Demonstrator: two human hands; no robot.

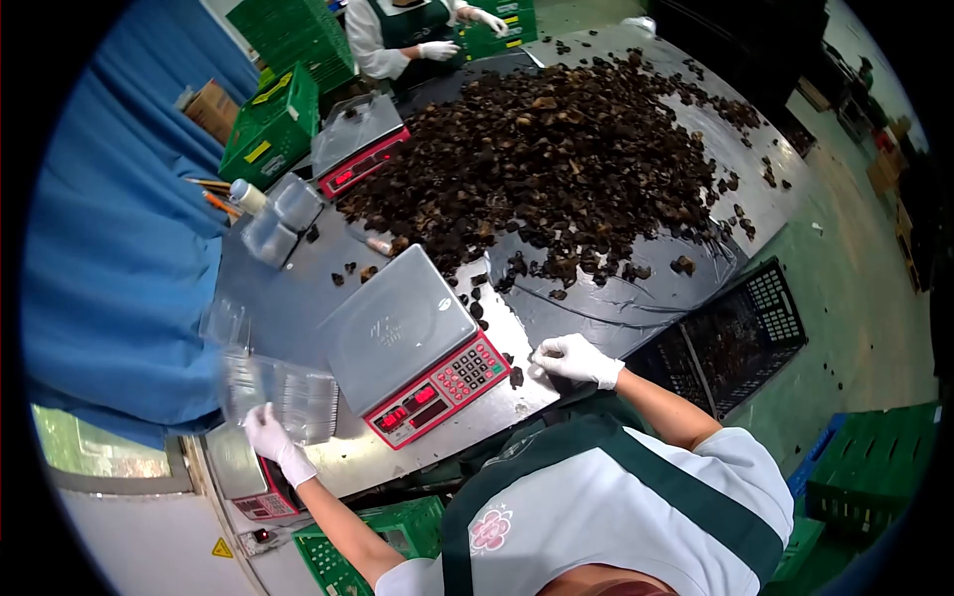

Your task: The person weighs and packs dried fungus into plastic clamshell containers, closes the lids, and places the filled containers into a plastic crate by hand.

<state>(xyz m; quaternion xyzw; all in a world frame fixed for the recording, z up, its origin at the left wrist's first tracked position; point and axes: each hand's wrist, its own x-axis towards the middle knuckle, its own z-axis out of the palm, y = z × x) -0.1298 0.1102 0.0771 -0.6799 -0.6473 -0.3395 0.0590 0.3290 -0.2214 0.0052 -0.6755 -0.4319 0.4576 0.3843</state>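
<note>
My left hand (273, 437), in a white glove, is at the lower left with its fingertips against a blurred clear plastic container (243, 382). Stacked clear containers (306, 397) stand beside it. My right hand (576, 360), also gloved, is near the table's front edge with its fingers drawn together; what they hold, if anything, is too small to name. Between my hands sits a red scale (437, 392) with a bare grey plate (397, 323) and lit red digits. Small dark pieces (516, 376) lie between the scale and my right hand.
A large heap of dark dried pieces (566, 149) covers the table's far part. A second scale (363, 164), clear boxes (283, 219) and green crates (273, 124) are at the upper left. A co-worker's gloved hands (437, 50) are across the table. A black crate (735, 338) stands right.
</note>
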